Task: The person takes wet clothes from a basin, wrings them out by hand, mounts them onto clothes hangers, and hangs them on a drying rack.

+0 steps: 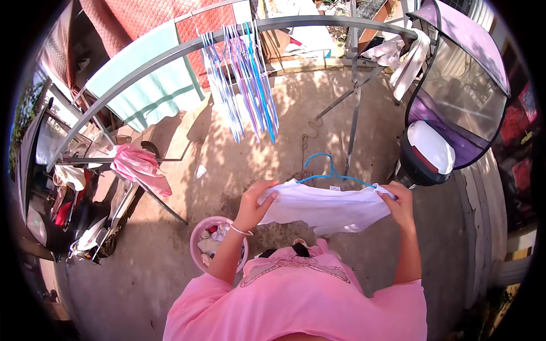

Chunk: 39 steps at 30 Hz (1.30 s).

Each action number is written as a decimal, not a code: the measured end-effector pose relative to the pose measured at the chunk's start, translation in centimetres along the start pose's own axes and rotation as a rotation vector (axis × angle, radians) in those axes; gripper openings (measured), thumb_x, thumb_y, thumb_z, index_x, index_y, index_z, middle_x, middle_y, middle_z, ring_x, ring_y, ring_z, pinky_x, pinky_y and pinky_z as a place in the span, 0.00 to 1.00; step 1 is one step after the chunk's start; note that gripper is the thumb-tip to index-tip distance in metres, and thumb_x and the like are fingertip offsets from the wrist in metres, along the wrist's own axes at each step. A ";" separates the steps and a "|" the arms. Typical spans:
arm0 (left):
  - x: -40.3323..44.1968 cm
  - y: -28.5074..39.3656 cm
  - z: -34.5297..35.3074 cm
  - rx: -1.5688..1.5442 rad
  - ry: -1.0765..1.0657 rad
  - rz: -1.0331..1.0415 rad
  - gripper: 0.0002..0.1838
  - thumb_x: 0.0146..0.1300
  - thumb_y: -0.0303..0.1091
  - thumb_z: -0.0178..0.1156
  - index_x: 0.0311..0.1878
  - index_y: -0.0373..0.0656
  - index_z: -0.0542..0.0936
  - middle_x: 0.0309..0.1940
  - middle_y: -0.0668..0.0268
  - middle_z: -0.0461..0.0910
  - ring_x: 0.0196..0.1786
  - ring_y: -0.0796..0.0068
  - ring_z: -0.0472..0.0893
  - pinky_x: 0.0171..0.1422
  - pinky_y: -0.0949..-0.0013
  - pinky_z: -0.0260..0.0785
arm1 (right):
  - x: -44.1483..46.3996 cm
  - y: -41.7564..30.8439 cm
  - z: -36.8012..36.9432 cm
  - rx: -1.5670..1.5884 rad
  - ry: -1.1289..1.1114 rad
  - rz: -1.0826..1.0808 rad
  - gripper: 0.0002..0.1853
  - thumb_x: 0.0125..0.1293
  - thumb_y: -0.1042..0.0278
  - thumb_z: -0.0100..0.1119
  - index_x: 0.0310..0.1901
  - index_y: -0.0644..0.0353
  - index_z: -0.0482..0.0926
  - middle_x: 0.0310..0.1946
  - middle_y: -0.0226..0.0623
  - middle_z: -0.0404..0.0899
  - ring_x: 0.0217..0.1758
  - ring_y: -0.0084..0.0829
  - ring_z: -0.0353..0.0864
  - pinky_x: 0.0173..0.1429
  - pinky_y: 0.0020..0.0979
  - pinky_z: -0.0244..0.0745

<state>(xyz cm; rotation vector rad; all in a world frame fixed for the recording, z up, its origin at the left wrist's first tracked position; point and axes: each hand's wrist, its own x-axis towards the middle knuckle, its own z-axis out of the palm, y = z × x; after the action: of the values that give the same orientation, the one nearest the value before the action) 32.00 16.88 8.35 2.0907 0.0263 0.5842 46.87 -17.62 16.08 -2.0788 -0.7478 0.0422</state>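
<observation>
A white shirt (324, 209) hangs on a blue clothes hanger (333, 173) in front of my chest. My left hand (257, 200) is closed on the shirt's left shoulder, and my right hand (399, 202) grips the other shoulder. Between them the cloth is stretched sideways, with the hanger's hook sticking up above the neckline and a small tag showing there. The lower part of the shirt is foreshortened from above. Below my left forearm stands a pink basin (196, 250) with crumpled laundry (211, 245) in it.
Ahead, a curved metal rail (284, 23) carries several empty hangers (244, 85) and a mint-green towel (145, 74). A pink cloth (139, 165) drapes over a lower bar at left, near a parked scooter (94, 238). At right stands a vehicle with a purple canopy (466, 23).
</observation>
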 end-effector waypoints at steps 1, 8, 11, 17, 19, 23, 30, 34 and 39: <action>-0.2 -0.7 -0.2 -0.040 0.030 -0.049 0.14 0.56 0.30 0.63 0.46 0.41 0.79 0.38 0.60 0.79 0.40 0.65 0.80 0.44 0.70 0.71 | 0.2 0.3 0.0 0.004 0.056 0.035 0.08 0.53 0.78 0.61 0.37 0.64 0.83 0.18 0.31 0.65 0.23 0.20 0.63 0.27 0.24 0.54; -2.1 -6.9 -2.5 -0.309 0.041 -0.297 0.13 0.59 0.24 0.58 0.49 0.40 0.77 0.45 0.64 0.79 0.46 0.76 0.79 0.51 0.71 0.72 | 5.7 6.8 3.4 -0.005 0.346 0.186 0.10 0.53 0.71 0.65 0.37 0.63 0.84 0.20 0.25 0.72 0.24 0.16 0.66 0.29 0.20 0.57; -1.5 -7.8 -3.3 -0.292 0.067 -0.427 0.13 0.59 0.23 0.59 0.48 0.39 0.78 0.43 0.64 0.81 0.46 0.76 0.79 0.51 0.73 0.71 | 10.8 8.7 4.3 0.065 0.426 0.236 0.10 0.53 0.68 0.66 0.36 0.65 0.83 0.22 0.24 0.76 0.25 0.15 0.68 0.30 0.19 0.60; 2.0 -11.2 -2.8 -0.433 0.246 -0.527 0.10 0.62 0.24 0.58 0.47 0.38 0.78 0.41 0.65 0.81 0.45 0.79 0.79 0.53 0.75 0.69 | 26.6 12.1 2.8 0.390 0.409 0.189 0.10 0.57 0.71 0.63 0.38 0.68 0.82 0.28 0.26 0.80 0.29 0.14 0.72 0.36 0.17 0.64; 2.7 -13.9 -2.0 -0.477 0.376 -0.474 0.10 0.61 0.23 0.58 0.47 0.38 0.78 0.40 0.65 0.81 0.44 0.79 0.79 0.52 0.76 0.69 | 33.0 13.0 2.0 0.695 0.307 0.146 0.11 0.59 0.71 0.60 0.42 0.68 0.80 0.33 0.30 0.81 0.34 0.19 0.77 0.40 0.20 0.69; 3.3 -18.0 -0.3 -0.476 0.653 -0.549 0.05 0.63 0.26 0.57 0.40 0.36 0.78 0.33 0.67 0.81 0.36 0.80 0.77 0.43 0.74 0.69 | 46.0 12.5 0.8 0.919 0.216 0.093 0.13 0.61 0.70 0.57 0.45 0.66 0.78 0.38 0.35 0.81 0.40 0.24 0.79 0.46 0.24 0.70; 5.3 -17.5 2.6 -0.159 0.780 -0.626 0.10 0.64 0.29 0.56 0.48 0.40 0.77 0.40 0.67 0.80 0.40 0.78 0.79 0.42 0.75 0.72 | 70.1 14.4 0.9 0.731 0.328 -0.107 0.12 0.60 0.70 0.56 0.42 0.69 0.81 0.36 0.35 0.81 0.41 0.26 0.76 0.51 0.25 0.66; 3.7 -16.1 4.5 -0.685 1.189 -0.797 0.12 0.60 0.25 0.60 0.48 0.38 0.77 0.39 0.65 0.80 0.38 0.75 0.80 0.40 0.75 0.75 | 79.0 16.2 1.2 0.554 0.563 0.016 0.14 0.55 0.70 0.59 0.40 0.70 0.82 0.37 0.40 0.82 0.39 0.29 0.77 0.49 0.28 0.68; 1.4 -14.7 6.1 -0.694 1.279 -0.619 0.15 0.62 0.33 0.58 0.49 0.34 0.75 0.40 0.59 0.80 0.41 0.69 0.81 0.45 0.69 0.77 | 79.9 23.4 6.3 0.485 0.619 0.101 0.15 0.57 0.70 0.59 0.44 0.69 0.81 0.35 0.38 0.83 0.39 0.27 0.78 0.49 0.27 0.69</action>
<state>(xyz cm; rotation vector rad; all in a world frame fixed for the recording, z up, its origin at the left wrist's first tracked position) 38.75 20.75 -5.62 0.7119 0.9945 1.2035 121.73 19.24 13.86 -1.5327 -0.2184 -0.3207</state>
